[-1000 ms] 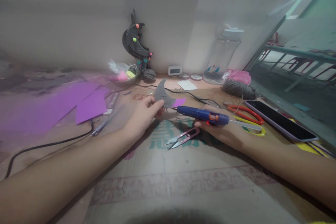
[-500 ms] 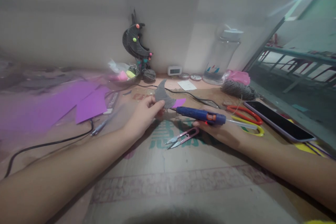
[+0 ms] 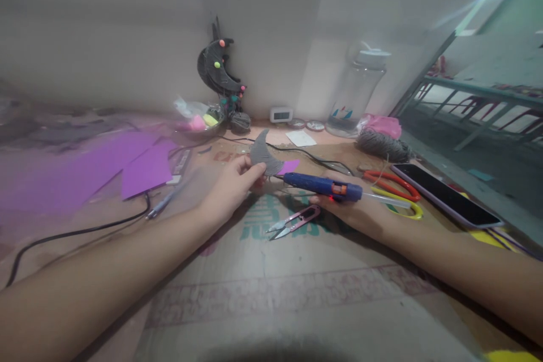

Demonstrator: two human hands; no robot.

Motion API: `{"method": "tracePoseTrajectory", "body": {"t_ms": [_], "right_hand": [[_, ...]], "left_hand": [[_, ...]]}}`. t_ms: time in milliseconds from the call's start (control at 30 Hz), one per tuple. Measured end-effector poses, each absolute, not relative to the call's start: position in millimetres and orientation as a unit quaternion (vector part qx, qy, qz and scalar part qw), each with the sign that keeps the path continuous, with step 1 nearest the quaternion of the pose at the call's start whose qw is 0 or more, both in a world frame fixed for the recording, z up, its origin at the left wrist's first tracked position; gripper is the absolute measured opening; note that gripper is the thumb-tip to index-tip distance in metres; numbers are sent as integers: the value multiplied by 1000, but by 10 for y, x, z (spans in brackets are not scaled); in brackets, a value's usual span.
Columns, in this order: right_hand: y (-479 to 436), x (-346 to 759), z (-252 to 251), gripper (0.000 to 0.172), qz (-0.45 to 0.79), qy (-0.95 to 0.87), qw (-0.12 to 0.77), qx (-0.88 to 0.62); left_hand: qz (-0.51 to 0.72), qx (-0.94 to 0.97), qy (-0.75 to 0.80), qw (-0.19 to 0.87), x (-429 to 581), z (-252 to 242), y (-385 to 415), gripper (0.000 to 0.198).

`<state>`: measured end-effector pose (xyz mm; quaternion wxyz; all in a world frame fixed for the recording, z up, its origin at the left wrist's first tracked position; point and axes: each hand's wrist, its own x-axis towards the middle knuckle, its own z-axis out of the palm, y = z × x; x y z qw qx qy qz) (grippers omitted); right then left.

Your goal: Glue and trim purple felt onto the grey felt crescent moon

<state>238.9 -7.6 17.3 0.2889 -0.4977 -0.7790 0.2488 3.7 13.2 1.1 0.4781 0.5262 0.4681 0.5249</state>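
Between the thumb and fingers of my left hand [image 3: 238, 182] is a grey yarn-wrapped crescent [image 3: 263, 154], its pointed tip upward. My right hand [image 3: 350, 208] is closed around a blue hot glue gun [image 3: 311, 183] with a clear glue stick [image 3: 388, 199] poking out of its back. The gun's nozzle meets the crescent's lower edge, close to my left fingertips; whether it touches cannot be made out. A small purple paper piece [image 3: 289, 167] shows just behind the nozzle. Below the gun lie pink thread snips [image 3: 294, 222], blades apart.
Purple sheets [image 3: 146, 169], a pen [image 3: 160, 205] and a black cable [image 3: 80, 232] lie left. At the right are orange-and-yellow-handled scissors [image 3: 394, 184], a phone [image 3: 445, 195] and grey yarn [image 3: 384, 146]. Along the wall stand a bottle [image 3: 354, 96], a small clock [image 3: 281, 115] and a pinned dark crescent [image 3: 218, 68].
Both hands keep nearly the same pose, with the glue gun still against or near the crescent's lower edge. The view has shifted very slightly.
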Motion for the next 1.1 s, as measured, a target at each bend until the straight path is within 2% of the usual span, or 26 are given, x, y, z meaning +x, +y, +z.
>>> {"method": "tracePoseTrajectory", "body": {"t_ms": [400, 633, 1100], "right_hand": [[-76, 2404, 171, 31, 248, -778, 279, -505], [-72, 2419, 160, 24, 237, -781, 284, -503], [-77, 2420, 154, 31, 222, -777, 280, -519]], "left_hand": [[528, 521, 459, 489, 32, -5, 138, 23], [527, 518, 468, 484, 41, 22, 123, 22], [524, 524, 466, 483, 33, 7, 129, 24]]}}
